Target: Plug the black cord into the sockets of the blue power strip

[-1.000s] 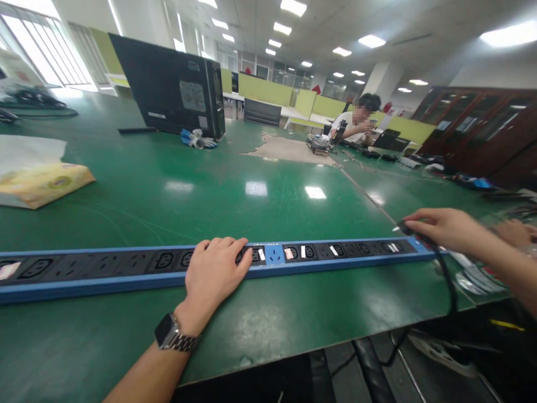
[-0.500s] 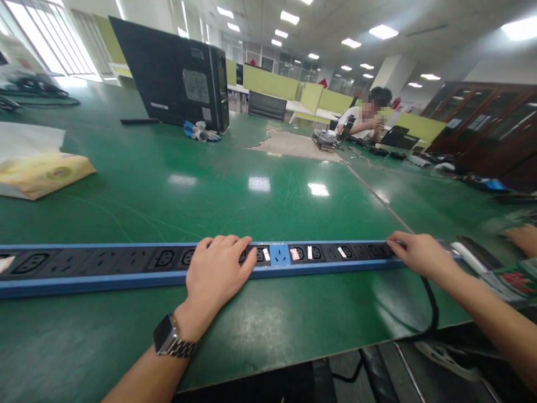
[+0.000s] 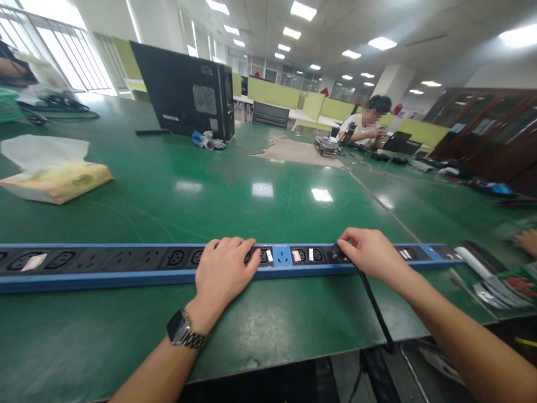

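Observation:
A long blue-and-black power strip [image 3: 126,277] lies across the table, with rows of sockets, a blue socket [image 3: 282,256] and small white labels. My left hand [image 3: 226,271], wearing a watch [image 3: 184,330], grips the strip just left of the blue socket, fingers over the far edge and thumb on the near side. To the right, my right hand [image 3: 371,253] pinches a black plug [image 3: 337,253] against the strip's face. Its black power cord [image 3: 375,305] runs down past the table edge. How deep the plug sits in a socket I cannot tell.
The green table [image 3: 218,218] carries a tissue pack [image 3: 79,182] at left, a black computer case [image 3: 184,92] and gloves [image 3: 207,140] at the back. A packet [image 3: 503,285] lies at right. A co-worker [image 3: 364,126] sits beyond; another hand [image 3: 526,242] shows at the right edge.
My right hand has moved left along the strip with the plug and cord, closer to the blue socket. My left hand keeps its hold. The view has shifted slightly.

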Tool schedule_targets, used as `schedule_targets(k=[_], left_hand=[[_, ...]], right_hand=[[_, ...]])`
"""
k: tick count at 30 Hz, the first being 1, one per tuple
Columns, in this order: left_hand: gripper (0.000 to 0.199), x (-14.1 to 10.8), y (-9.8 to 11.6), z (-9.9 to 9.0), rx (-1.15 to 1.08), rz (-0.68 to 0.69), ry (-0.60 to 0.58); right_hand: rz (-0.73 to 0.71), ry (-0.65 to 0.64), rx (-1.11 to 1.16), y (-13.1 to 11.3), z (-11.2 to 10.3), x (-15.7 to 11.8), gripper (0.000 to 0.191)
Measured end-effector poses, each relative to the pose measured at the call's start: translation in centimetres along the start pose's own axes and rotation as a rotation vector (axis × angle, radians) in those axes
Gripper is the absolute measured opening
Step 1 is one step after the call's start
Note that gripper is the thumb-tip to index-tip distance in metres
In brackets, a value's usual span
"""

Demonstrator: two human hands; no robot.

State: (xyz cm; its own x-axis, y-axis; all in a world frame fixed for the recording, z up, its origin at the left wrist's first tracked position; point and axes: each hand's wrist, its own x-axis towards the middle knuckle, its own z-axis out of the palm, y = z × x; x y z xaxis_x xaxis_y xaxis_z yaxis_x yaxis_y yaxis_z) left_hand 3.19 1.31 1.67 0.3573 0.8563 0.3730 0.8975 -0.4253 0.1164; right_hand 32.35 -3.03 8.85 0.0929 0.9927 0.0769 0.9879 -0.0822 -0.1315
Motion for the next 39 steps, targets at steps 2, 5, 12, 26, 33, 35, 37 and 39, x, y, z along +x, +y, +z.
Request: schedule_targets(k=[2,5,12,26,33,35,37,39], left_hand=[[0.039,0.0,0.0,0.0,-0.017,0.003,0.0],[0.038,0.0,0.0,0.0,-0.028,-0.007,0.003],[0.039,0.0,0.0,0.1,-0.019,-0.008,0.0],[0.037,-0.1,-0.1,0.1,-0.062,-0.009,0.025],[0.027,-0.1,-0.4,-0.1,-0.251,-0.096,0.143],[0.027,-0.1,-0.4,-0.1,-0.25,-0.093,0.126],[0.026,-0.1,-0.5,0.0,-0.255,-0.086,0.118],[0.026,0.0,-0.6,0.0,-0.277,-0.09,0.126]], right_hand=[[0.002,-0.022,-0.063,-0.7,1.2,0.6,0.028],[0.027,-0.013,-0.188,-0.8,2.3,0.4,0.03],[-0.037,-0.008,-0.242,-1.6,2.0,-0.5,0.027],[-0.113,-0.016,0.392,-10.0,3.3,2.0,0.018],[-0.147,-0.023,0.109,-12.0,3.1,1.9,0.019],[-0.142,-0.045,0.086,-12.1,2.8,1.7,0.019],[-0.136,-0.048,0.092,-12.1,2.7,1.7,0.02],[-0.151,-0.039,0.091,-11.9,2.8,1.6,0.02]])
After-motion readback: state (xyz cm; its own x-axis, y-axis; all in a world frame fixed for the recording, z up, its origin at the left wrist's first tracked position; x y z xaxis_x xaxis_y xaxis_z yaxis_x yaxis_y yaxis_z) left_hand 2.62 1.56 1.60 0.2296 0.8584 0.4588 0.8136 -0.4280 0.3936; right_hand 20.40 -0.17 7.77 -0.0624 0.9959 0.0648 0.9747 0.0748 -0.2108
